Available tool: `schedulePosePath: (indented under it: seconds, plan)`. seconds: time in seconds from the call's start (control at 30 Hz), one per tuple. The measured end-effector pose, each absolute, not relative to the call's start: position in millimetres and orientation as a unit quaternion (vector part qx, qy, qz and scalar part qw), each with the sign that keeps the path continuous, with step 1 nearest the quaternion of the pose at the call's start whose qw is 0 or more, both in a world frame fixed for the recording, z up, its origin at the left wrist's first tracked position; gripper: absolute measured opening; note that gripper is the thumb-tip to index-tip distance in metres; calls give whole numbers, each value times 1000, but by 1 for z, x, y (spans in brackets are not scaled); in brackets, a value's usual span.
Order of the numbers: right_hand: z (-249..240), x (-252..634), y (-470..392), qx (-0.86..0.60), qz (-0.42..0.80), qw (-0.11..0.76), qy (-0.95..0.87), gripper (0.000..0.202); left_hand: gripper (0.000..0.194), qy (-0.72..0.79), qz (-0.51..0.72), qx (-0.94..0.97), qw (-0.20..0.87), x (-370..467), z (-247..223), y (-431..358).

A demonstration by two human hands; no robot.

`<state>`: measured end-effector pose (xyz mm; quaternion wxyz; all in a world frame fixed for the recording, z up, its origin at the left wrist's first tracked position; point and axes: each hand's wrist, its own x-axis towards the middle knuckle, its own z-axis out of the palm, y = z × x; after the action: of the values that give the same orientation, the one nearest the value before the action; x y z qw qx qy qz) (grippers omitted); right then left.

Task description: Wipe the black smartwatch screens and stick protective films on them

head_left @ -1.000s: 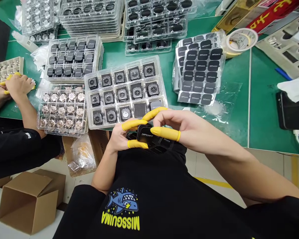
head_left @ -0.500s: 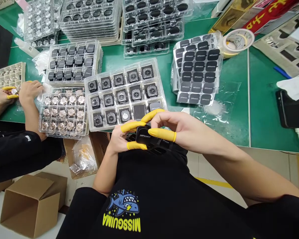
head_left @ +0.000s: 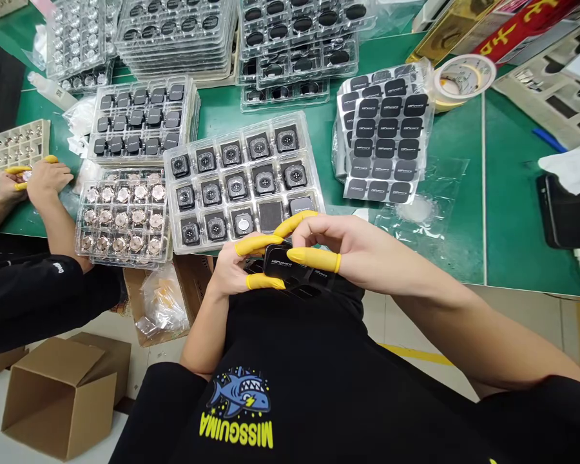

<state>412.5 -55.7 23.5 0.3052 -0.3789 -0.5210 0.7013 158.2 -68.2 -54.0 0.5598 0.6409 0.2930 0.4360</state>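
In my left hand (head_left: 244, 264) is a black smartwatch (head_left: 276, 259), its rounded-square face printed with white HiFuture lettering. Yellow finger cots cover that hand's thumb and finger, which grip the watch from its left side. My right hand (head_left: 333, 245), also in yellow cots, has its thumb and forefinger closed at the upper right edge of the watch face. What lies between those fingertips is hidden. A sheet of black printed stickers (head_left: 320, 275) shows below the watch, partly covered by my hands. Just beyond lies a clear tray (head_left: 171, 206) of smartwatches, mostly back up; one slot shows bare dark foam.
A stack of sticker sheets (head_left: 385, 148) lies right of the tray, near tape rolls (head_left: 483, 67). Stacked trays (head_left: 174, 61) line the back. At left, a co-worker's hands (head_left: 48, 180) are beside a tray of rose-gold watches (head_left: 120, 219). An open carton (head_left: 58, 406) stands below.
My hands and the watch hold almost the same position. At left, the co-worker's nearer hand has shifted slightly left, towards their other hand.
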Motion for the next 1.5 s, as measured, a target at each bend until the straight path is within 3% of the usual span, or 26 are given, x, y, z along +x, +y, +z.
schedulePosePath:
  seconds: [0.63, 0.87, 1.0, 1.27, 1.5]
  plan:
    - [19, 410, -59, -389, 676, 315, -540, 46, 74, 292, 440, 652, 544, 160, -52, -69]
    - [7, 408, -74, -452, 531, 360, -620, 13, 75, 306, 451, 625, 559, 162, -52, -73]
    - [12, 405, -82, -487, 469, 343, -652, 23, 78, 346, 433, 611, 565, 158, -59, -78]
    - [13, 397, -72, -475, 580, 251, -612, 45, 75, 320, 447, 650, 525, 160, -57, -80]
    - [1, 390, -70, -451, 593, 287, -602, 12, 71, 356, 430, 654, 511, 155, -54, -86]
